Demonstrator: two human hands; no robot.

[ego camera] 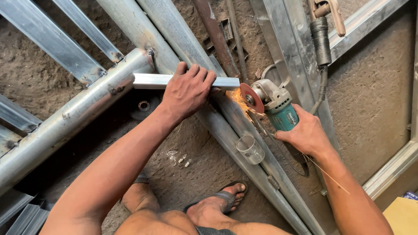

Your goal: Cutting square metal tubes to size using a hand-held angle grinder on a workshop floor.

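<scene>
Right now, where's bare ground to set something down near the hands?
Free: dirt floor right of the teal angle grinder, bordered by steel frame bars; also the patch between the left forearm and the sandalled foot. Crowded: around the left hand pinning the square steel tube, sparks there.

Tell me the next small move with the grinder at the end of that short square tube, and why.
Probably ease the disc straight on through the tube. Sparks fly at the tube's end, so the cut looks unfinished. The left hand pins the tube, and the right hand grips the angle grinder.
</scene>
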